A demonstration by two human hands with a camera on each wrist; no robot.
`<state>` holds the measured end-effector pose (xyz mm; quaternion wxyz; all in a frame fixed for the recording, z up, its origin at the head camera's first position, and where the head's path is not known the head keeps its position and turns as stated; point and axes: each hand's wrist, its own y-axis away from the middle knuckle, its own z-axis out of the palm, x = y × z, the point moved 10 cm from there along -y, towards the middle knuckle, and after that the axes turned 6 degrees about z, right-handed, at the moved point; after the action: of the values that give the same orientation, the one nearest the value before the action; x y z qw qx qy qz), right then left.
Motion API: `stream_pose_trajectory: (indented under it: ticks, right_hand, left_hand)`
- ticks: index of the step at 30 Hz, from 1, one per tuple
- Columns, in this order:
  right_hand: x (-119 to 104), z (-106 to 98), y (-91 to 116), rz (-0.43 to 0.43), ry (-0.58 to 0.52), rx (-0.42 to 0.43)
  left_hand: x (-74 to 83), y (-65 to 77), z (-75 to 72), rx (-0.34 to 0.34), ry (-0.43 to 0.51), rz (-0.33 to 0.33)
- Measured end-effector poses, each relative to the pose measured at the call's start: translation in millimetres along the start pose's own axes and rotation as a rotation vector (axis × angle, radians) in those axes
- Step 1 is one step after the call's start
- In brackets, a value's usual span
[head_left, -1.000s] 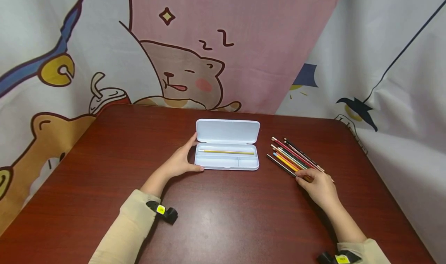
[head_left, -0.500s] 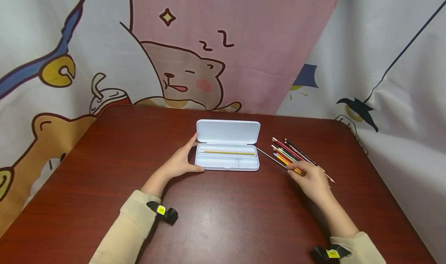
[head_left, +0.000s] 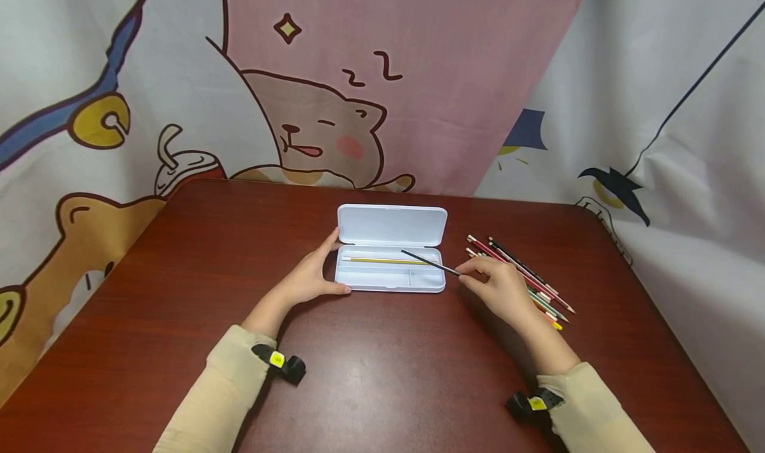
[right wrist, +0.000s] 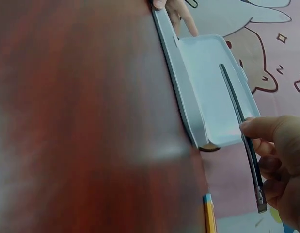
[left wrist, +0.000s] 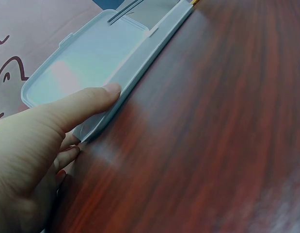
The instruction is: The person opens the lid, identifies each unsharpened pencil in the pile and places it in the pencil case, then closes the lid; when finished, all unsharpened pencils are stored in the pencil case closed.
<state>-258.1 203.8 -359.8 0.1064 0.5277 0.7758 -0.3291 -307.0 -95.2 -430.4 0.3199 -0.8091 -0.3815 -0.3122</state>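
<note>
head view: right hand point(head_left: 501, 288) pinches a dark pencil point(head_left: 429, 262), slanting over the open white case point(head_left: 370, 279), whose left end the left hand point(head_left: 308, 275) grips between thumb and fingers; yellow pencil point(head_left: 382, 261) inside, loose pencils point(head_left: 538, 285) on the bench point(head_left: 382, 360), partly hidden by the right hand, and the dark one's swung left from beside them!

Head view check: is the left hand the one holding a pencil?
No, the right hand pinches a dark pencil, while the left hand holds the left end of the white case.
</note>
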Motion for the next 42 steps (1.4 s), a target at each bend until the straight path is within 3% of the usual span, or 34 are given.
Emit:
stream_pose_trajectory:
  ticks: [18, 42]
  right_hand:
    - [-31, 48, -48, -0.044, -0.054, -0.162]
    - [-35, 103, -71, -0.013, 0.037, -0.285]
  left_hand:
    - [1.4, -0.1, -2.5, 0.001, -0.016, 0.004]
    - [1.0, 1.3, -1.2, 0.003, -0.025, 0.003]
